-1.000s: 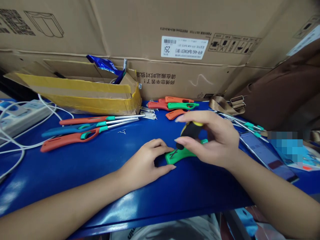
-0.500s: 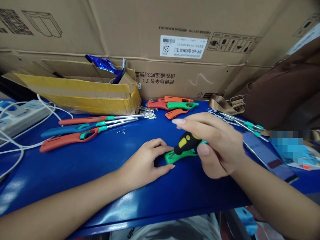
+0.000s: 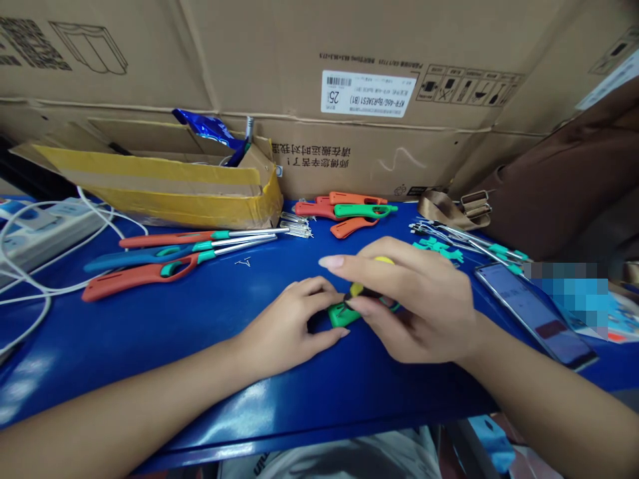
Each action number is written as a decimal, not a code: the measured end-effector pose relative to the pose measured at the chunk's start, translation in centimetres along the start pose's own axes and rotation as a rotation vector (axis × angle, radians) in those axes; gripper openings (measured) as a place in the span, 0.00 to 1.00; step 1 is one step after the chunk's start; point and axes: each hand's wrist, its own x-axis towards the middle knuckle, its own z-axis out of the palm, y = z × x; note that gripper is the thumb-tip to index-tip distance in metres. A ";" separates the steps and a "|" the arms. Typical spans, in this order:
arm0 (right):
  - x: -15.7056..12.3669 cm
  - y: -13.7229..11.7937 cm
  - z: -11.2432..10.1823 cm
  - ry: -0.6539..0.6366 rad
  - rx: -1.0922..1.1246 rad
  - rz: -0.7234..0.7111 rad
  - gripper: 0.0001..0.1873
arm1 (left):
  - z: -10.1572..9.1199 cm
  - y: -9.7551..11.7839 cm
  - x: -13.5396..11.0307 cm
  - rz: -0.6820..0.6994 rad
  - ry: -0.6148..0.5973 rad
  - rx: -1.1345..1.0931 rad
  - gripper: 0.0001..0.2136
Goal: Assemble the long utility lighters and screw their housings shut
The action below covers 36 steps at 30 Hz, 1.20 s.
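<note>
On the blue table [image 3: 150, 332] lies a green plastic handle piece [image 3: 339, 314]. My left hand [image 3: 292, 326] rests beside its near end, fingers curled and pinching that end against the table. My right hand [image 3: 414, 303] is closed round a small black and yellow screwdriver [image 3: 360, 290], whose tip points down onto the green piece. Most of the screwdriver and the green piece are hidden under my right hand.
Three long-nosed lighters [image 3: 164, 256] in orange and blue lie at left, more handle shells [image 3: 349, 209] at the back. A taped carton [image 3: 164, 186], power strip with white cables [image 3: 40, 229], metal tubes [image 3: 469, 243], a phone [image 3: 536, 313] and a brown bag [image 3: 564, 166] surround them.
My right hand has turned over and lowered, covering the screwdriver and most of the green piece. The left hand has stayed in place.
</note>
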 end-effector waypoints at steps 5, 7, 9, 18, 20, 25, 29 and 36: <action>-0.1 0.4 -0.2 0.044 -0.048 0.025 0.16 | -0.1 0.2 0.1 -0.024 -0.016 -0.007 0.12; 0.0 0.4 -0.2 0.022 0.098 0.076 0.22 | -0.2 0.2 0.1 -0.019 -0.009 -0.001 0.10; 0.0 0.3 -0.1 0.026 0.145 0.100 0.23 | -0.1 0.1 0.0 -0.004 0.001 0.004 0.10; 0.1 0.0 -0.1 0.089 0.095 0.040 0.22 | -0.1 0.2 0.0 -0.012 -0.010 0.006 0.12; 0.2 0.1 0.0 0.099 0.153 0.041 0.20 | -0.1 0.2 0.0 -0.003 -0.004 0.012 0.11; -0.1 0.3 -0.2 0.144 0.004 -0.004 0.16 | -0.1 0.2 0.0 -0.011 -0.005 -0.021 0.11; 0.0 0.0 0.0 0.053 0.239 0.098 0.21 | 0.0 0.2 -0.1 -0.011 0.017 0.004 0.10; 0.1 0.2 0.3 0.120 0.007 0.069 0.14 | 0.0 0.2 0.0 -0.007 0.031 -0.006 0.09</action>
